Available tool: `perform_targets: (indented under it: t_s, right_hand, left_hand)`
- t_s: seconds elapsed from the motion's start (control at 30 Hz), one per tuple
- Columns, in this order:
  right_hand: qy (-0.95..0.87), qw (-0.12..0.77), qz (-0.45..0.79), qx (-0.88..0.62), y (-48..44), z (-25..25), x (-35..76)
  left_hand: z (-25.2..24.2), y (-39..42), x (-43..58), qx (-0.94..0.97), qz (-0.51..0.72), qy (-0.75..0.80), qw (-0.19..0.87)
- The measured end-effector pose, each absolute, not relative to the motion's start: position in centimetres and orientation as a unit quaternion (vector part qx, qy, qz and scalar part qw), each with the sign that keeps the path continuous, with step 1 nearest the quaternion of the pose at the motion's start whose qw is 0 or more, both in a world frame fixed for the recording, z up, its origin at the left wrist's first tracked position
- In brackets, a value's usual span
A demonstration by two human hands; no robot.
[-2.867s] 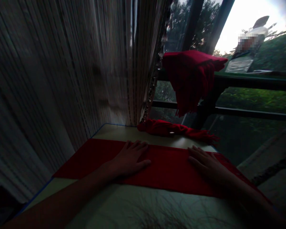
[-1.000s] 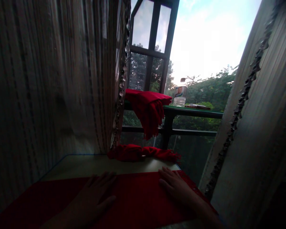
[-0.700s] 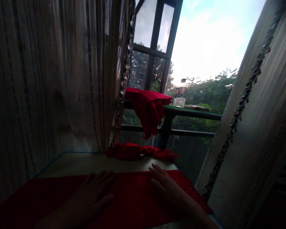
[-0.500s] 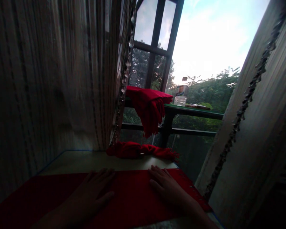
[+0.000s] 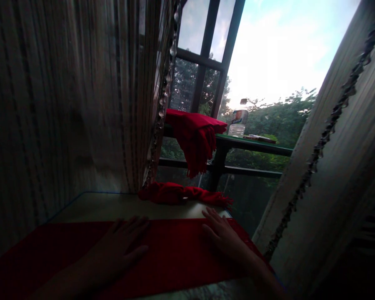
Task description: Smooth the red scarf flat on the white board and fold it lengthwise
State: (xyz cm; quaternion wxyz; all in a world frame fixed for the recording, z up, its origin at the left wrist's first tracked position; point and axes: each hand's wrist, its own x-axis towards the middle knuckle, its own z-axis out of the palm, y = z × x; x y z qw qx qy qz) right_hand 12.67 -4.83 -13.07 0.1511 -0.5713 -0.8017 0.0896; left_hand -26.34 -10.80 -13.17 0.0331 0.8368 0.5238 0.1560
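Note:
A flat red scarf [image 5: 175, 254] lies across the pale table [image 5: 118, 206] in front of me. My left hand [image 5: 118, 248] rests flat on its middle, fingers stretched out. My right hand [image 5: 223, 235] lies flat on the scarf's right part near the fringed end, fingers spread. A second red scarf [image 5: 178, 193] is bunched at the table's far edge. A third, folded red scarf [image 5: 193, 133] hangs over the window rail.
Striped curtains hang at the left [image 5: 65, 104] and the right [image 5: 337, 175]. A dark window frame [image 5: 218, 162] stands behind the table. A plastic bottle [image 5: 238, 118] and a flat object stand on the green ledge [image 5: 256, 143]. The table's right edge drops off near the right curtain.
Since 2.9 s ago the view has tilted up and turned right, showing the window and sky. Both hands stay flat on the scarf; the right hand shifted slightly left.

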Motion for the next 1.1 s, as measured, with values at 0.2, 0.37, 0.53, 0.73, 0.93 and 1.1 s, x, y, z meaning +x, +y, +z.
perform_targets:
  t_s: [0.2,0.37,0.53,0.73,0.93,1.1]
  right_hand:
    - [-0.819,0.116,0.127,-0.547,-5.4,-12.6,11.6]
    - [-0.774,0.109,0.102,-0.616,-4.6,-13.0,14.2]
    - [-0.778,0.119,0.090,-0.611,-5.0,-12.4,13.3]
    - [-0.843,0.107,0.127,-0.511,-6.6,-11.5,9.7]
    - [-0.786,0.094,0.108,-0.601,-5.3,-12.3,12.7]
    - [-0.706,0.107,0.079,-0.696,-4.2,-12.9,16.3]
  left_hand:
    - [-13.2,-10.8,-26.5,0.838,0.144,0.525,0.041]
    - [-12.1,-11.1,-25.9,0.829,0.110,0.545,0.059]
    - [-11.6,-11.4,-25.6,0.821,0.091,0.558,0.078]
    - [-13.0,-10.8,-26.3,0.834,0.126,0.536,0.044]
    - [-12.4,-11.0,-26.1,0.826,0.114,0.550,0.048]
    - [-12.3,-11.0,-26.0,0.832,0.118,0.539,0.052]
